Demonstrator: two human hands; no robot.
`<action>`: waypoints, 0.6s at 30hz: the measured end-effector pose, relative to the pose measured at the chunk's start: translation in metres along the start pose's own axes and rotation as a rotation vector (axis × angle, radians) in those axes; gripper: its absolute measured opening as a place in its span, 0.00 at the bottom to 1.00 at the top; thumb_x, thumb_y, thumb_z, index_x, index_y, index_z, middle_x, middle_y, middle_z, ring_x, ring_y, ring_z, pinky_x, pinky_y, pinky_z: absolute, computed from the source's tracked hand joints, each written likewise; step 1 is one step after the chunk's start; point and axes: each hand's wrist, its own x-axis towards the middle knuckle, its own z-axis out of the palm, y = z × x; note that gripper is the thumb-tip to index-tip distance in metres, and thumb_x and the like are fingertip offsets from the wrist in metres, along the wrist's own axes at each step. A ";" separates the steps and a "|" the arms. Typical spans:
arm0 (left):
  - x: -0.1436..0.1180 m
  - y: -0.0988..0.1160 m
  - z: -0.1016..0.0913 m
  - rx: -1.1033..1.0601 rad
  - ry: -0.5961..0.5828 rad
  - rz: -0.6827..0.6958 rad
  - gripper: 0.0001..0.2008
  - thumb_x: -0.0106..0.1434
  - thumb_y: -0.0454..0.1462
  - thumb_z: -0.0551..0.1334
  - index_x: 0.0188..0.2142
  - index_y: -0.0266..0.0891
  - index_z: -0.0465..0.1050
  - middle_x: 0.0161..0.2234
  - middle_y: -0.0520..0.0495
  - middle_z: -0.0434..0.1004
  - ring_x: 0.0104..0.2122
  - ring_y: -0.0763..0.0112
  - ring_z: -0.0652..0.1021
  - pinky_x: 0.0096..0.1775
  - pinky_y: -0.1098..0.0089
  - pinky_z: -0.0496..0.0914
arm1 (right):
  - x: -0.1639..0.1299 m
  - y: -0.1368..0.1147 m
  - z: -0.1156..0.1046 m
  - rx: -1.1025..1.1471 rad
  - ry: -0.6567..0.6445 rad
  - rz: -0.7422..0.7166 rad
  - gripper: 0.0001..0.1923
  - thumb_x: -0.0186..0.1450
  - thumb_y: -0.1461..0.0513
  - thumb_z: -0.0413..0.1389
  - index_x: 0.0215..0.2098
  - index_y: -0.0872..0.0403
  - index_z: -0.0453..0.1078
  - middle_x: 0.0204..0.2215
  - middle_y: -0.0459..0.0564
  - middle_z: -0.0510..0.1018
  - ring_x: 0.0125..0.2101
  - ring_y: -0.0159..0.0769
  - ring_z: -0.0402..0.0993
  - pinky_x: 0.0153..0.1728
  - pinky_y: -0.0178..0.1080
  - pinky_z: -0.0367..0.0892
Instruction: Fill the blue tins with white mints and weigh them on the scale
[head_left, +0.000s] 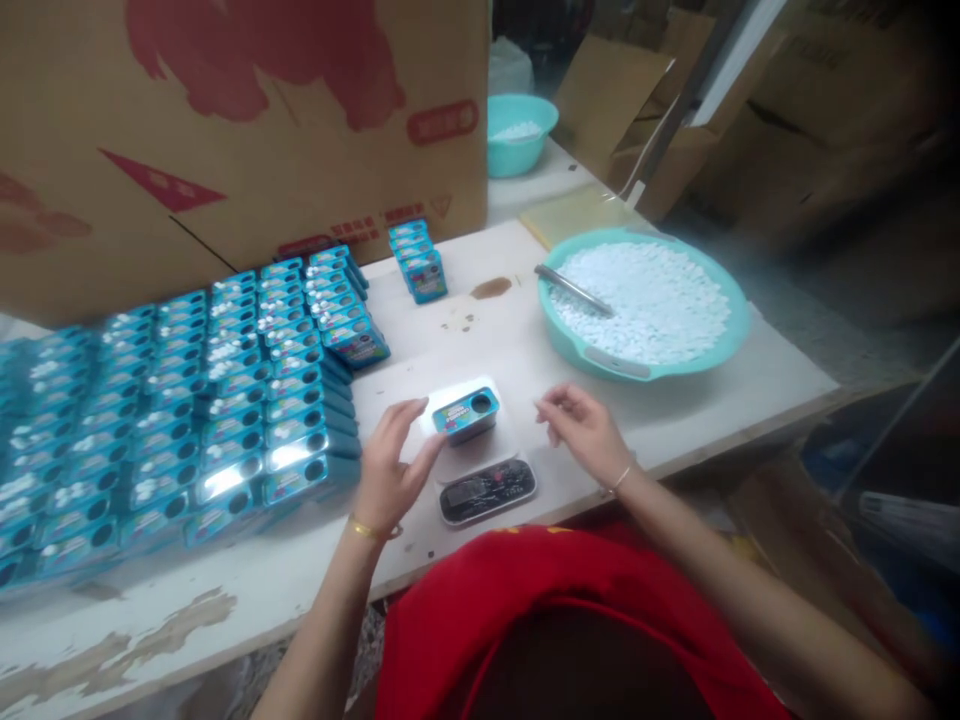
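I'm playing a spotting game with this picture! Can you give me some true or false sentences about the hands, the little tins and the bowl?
1. A small blue tin sits on the scale between the two hands. True.
2. The right hand is holding the metal scoop. False: the scoop lies in the big bowl, and the right hand is empty, with nothing in its grip.
3. The big bowl is full of white pieces. True.
4. The rows of blue tins lie on the person's right. False: they lie on the left.
5. The left hand is beside the small tin. True.
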 end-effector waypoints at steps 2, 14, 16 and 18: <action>0.006 0.005 0.003 0.002 -0.008 -0.005 0.16 0.64 0.41 0.59 0.50 0.38 0.67 0.45 0.41 0.73 0.46 0.63 0.74 0.48 0.61 0.70 | 0.001 -0.021 0.014 -0.084 0.024 -0.222 0.11 0.62 0.55 0.57 0.30 0.54 0.67 0.26 0.45 0.72 0.22 0.27 0.64 0.25 0.33 0.62; 0.018 0.014 0.003 0.051 -0.217 0.038 0.32 0.58 0.47 0.64 0.58 0.40 0.58 0.51 0.38 0.68 0.49 0.58 0.71 0.49 0.58 0.68 | 0.053 -0.030 -0.026 -0.539 0.256 -0.590 0.11 0.66 0.58 0.52 0.39 0.55 0.73 0.37 0.52 0.68 0.40 0.39 0.67 0.41 0.41 0.65; 0.038 0.016 0.006 0.142 -0.375 0.096 0.27 0.61 0.47 0.61 0.56 0.39 0.60 0.47 0.39 0.71 0.45 0.59 0.72 0.46 0.59 0.68 | 0.072 -0.025 -0.063 -0.778 0.325 -0.559 0.13 0.65 0.57 0.52 0.40 0.55 0.73 0.36 0.54 0.70 0.42 0.43 0.67 0.47 0.45 0.62; 0.067 0.013 0.011 0.239 -0.474 0.137 0.18 0.64 0.45 0.57 0.50 0.38 0.66 0.40 0.42 0.73 0.40 0.61 0.73 0.42 0.61 0.68 | 0.090 -0.016 -0.094 -1.015 0.320 -0.424 0.16 0.64 0.55 0.53 0.42 0.57 0.74 0.37 0.57 0.71 0.44 0.48 0.66 0.48 0.48 0.61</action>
